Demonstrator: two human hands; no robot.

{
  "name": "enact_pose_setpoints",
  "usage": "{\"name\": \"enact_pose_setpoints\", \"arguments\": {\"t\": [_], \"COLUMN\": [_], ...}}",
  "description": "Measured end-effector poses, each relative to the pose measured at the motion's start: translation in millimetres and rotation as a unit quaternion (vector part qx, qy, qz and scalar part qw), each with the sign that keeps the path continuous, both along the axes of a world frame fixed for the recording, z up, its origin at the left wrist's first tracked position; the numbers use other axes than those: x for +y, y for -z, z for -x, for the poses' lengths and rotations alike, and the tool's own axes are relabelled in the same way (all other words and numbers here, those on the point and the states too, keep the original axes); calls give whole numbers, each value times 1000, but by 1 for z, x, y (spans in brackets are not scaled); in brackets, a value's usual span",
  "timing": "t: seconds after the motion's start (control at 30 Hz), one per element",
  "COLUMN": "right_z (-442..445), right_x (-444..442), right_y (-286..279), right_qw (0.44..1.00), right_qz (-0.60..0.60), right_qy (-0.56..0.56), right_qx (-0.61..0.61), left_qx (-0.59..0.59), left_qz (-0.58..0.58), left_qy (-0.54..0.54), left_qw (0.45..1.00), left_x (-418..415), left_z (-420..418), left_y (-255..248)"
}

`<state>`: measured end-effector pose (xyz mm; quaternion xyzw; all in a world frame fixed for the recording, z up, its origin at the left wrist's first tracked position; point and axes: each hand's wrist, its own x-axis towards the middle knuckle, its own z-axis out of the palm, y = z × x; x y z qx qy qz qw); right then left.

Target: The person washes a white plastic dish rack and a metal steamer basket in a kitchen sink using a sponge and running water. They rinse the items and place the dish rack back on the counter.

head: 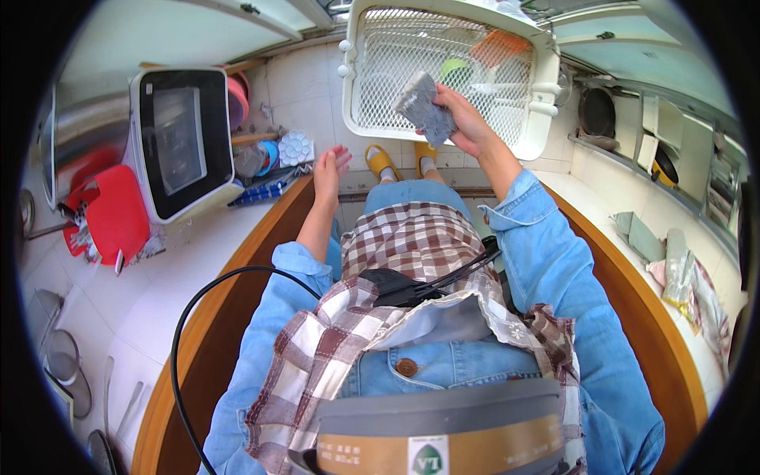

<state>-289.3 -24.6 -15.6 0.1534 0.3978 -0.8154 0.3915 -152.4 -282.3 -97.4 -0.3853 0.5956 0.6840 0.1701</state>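
Observation:
My right hand [466, 122] grips a grey, flat scrubbing pad or folded cloth [424, 107]; which of the two I cannot tell. Behind it is a large white plastic mesh basket [380, 113], with a bright green shape [456, 70] and an orange shape [500, 47] showing at its mesh. Nothing is in my left hand [328, 172], which is held up with its fingers extended, left of the basket and apart from it. A white flower-shaped palette-like dish [296, 148] lies on the left counter, close to that hand.
On the left counter [196, 249] stand a white appliance with a dark front [184, 130] and a red container holding utensils [119, 214]. A cable [178, 332] loops beside my left arm. Bags [683, 267] lie on the right counter below a rack with a pan [597, 111].

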Motion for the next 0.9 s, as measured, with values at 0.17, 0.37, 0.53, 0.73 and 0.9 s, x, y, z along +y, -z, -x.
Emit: {"name": "enact_pose_setpoints", "arguments": {"t": [0.17, 0.37, 0.53, 0.73, 0.9], "right_z": [-87, -266, -378, -417, -448], "right_x": [90, 173, 187, 194, 197], "right_y": [-36, -78, -92, -82, -86], "right_qw": [977, 867, 779, 693, 677], "right_qz": [-65, -139, -80, 11, 72], "right_qy": [200, 475, 621, 719, 732], "right_qx": [-37, -55, -27, -47, 17], "left_qx": [-73, -206, -183, -136, -71], "left_qz": [-38, 38, 99, 63, 62], "left_qy": [224, 415, 392, 413, 447], "left_qw": [971, 885, 896, 898, 890], "left_x": [0, -76, -113, -82, -55], "left_z": [-31, -58, -38, -10, -21], "left_y": [17, 69, 69, 44, 25]}}
